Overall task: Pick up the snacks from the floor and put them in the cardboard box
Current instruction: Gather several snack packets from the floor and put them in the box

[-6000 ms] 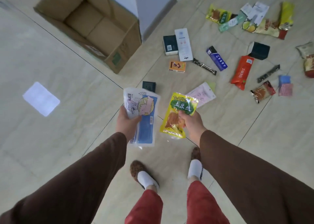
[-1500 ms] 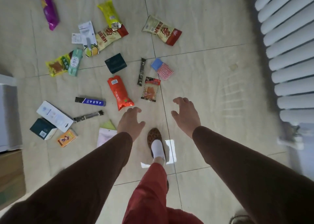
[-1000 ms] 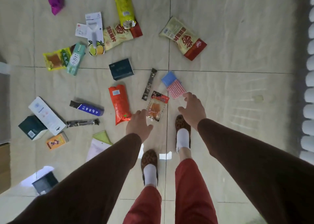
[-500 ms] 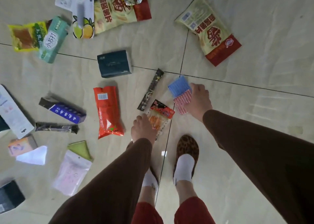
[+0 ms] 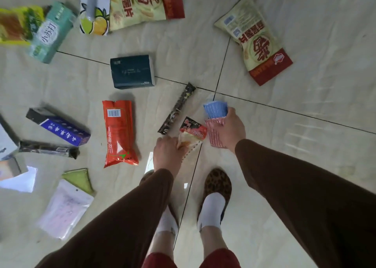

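- The right hand reaches down to the floor and its grip is closed around a blue and pink packet; the thumb lies over the blue upper half, and the pink striped lower half sticks out below the palm.
- Whether that packet is already off the tiles or touches them, I cannot tell from this angle.
- The left hand is just beside it, fingers curled onto the lower end of a small clear snack pouch with a red and black top; the pouch seems pinched rather than merely touched, though the fingertips are blurred.
- The pouch's top end points away from the person and lies between the two hands, close against the pink half of the packet.
- A dark thin bar lies slantwise on the floor just beyond the left hand, apart from it.
- An orange-red bag lies flat to the left of the left hand, near but not touching.
- Farther out are a dark green box, a purple carton, a pale pink pouch, a mint pack, and two large cream and red chip bags.
- The cardboard box is out of view.
- Both feet in leopard-print slippers stand just behind the hands.
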Demonstrator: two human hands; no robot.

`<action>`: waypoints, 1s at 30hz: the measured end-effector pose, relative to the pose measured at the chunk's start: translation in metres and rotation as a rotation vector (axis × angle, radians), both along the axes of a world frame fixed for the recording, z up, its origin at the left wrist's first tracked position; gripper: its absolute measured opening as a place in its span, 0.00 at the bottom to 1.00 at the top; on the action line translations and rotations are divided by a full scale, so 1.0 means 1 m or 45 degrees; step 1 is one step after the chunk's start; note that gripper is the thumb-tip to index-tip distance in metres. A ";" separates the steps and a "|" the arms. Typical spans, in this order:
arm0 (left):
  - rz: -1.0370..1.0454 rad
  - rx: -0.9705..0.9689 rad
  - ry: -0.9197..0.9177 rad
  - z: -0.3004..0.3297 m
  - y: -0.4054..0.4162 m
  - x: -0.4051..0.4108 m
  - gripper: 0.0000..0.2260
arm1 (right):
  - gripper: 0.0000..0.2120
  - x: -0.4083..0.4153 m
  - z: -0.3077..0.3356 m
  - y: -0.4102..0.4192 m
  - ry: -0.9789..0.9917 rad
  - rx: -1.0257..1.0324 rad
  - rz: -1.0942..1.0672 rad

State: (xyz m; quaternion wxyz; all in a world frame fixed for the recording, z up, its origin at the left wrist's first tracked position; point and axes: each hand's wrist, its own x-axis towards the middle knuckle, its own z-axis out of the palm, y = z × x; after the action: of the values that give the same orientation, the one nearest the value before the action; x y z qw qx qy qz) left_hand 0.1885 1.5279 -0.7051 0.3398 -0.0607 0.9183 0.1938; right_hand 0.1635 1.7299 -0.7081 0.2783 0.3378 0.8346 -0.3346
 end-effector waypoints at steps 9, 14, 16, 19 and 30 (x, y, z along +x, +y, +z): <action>-0.145 -0.022 0.187 0.014 0.024 -0.084 0.18 | 0.12 -0.008 0.028 0.030 0.031 0.094 0.024; -0.110 -0.010 0.124 -0.012 0.034 -0.088 0.20 | 0.16 -0.005 0.011 0.030 0.064 -0.062 -0.171; -0.002 -0.012 0.076 -0.019 0.033 -0.087 0.25 | 0.18 -0.001 0.005 0.029 0.082 -0.135 -0.213; 0.100 -0.028 -0.015 -0.026 0.025 -0.088 0.23 | 0.21 0.002 0.001 0.028 0.062 -0.164 -0.197; 0.293 -0.170 0.210 0.060 -0.083 -0.054 0.20 | 0.21 -0.013 0.039 -0.021 -0.033 -0.249 -0.129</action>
State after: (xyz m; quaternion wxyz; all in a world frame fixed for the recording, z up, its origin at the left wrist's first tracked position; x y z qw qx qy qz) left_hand 0.1350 1.4453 -0.6450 0.2339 -0.1717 0.9409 0.1744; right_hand 0.1506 1.7084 -0.6690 0.3036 0.3552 0.7760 -0.4237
